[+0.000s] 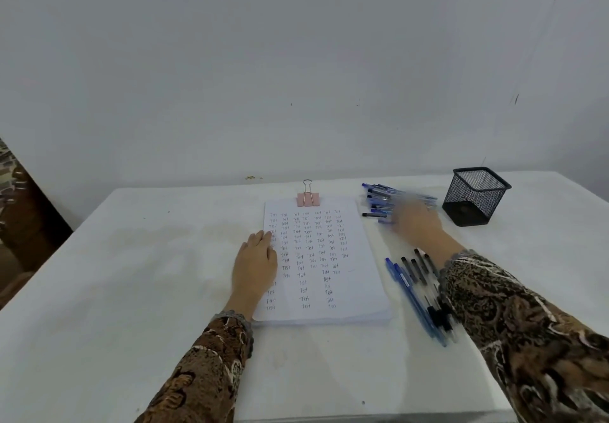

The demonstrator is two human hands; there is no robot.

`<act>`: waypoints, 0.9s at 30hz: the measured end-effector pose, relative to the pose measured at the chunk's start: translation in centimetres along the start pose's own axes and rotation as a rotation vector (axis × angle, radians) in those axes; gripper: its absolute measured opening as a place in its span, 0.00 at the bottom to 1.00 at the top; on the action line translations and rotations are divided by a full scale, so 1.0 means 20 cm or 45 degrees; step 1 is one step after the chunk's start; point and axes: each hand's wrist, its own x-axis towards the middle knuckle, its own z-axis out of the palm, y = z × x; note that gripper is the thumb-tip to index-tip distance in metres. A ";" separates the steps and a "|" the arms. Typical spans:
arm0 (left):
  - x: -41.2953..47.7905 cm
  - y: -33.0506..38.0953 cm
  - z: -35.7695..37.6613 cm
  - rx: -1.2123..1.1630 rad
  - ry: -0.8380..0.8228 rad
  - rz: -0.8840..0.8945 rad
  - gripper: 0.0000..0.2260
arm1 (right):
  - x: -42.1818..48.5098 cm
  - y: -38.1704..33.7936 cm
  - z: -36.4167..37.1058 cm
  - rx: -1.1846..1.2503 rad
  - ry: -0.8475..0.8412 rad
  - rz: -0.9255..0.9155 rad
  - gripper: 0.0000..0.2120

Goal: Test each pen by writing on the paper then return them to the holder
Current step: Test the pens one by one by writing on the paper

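Observation:
A stack of white paper covered in rows of the word "Test" lies mid-table, held by a pink binder clip at its top edge. My left hand rests flat on the paper's left edge, fingers apart, holding nothing. My right hand is motion-blurred over a pile of blue pens right of the paper; whether it grips a pen cannot be made out. A second group of blue and black pens lies by my right forearm. The black mesh holder stands at far right, with no pens showing in it.
The white table ends at a pale wall behind. A dark patterned object stands past the table's left edge. My patterned sleeves reach in from the bottom of the view.

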 end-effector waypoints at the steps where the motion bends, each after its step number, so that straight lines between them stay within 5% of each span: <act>1: 0.00 0.00 0.00 0.000 0.006 -0.005 0.19 | 0.00 -0.01 -0.02 0.148 0.105 -0.033 0.11; 5: 0.01 0.00 0.01 0.001 0.024 -0.008 0.19 | -0.06 -0.13 -0.15 1.644 0.215 -0.191 0.04; 7: 0.01 0.00 0.01 0.002 0.019 -0.007 0.19 | -0.11 -0.21 -0.19 2.356 0.054 -0.146 0.16; 9: 0.01 -0.01 0.01 -0.004 0.011 -0.010 0.19 | -0.14 -0.28 -0.19 2.799 -0.134 -0.067 0.24; 11: 0.00 -0.01 0.01 -0.016 0.006 -0.013 0.19 | -0.17 -0.33 -0.15 3.064 -0.116 0.051 0.20; 17: 0.00 0.00 0.01 -0.030 0.018 0.005 0.19 | -0.23 -0.39 -0.06 3.588 0.042 0.322 0.19; 22: 0.00 -0.01 0.01 -0.029 0.015 0.002 0.19 | -0.21 -0.44 0.04 3.349 -0.287 0.381 0.25; 27: 0.01 -0.02 0.02 -0.026 0.027 -0.004 0.19 | -0.23 -0.44 0.08 3.087 -0.356 0.435 0.29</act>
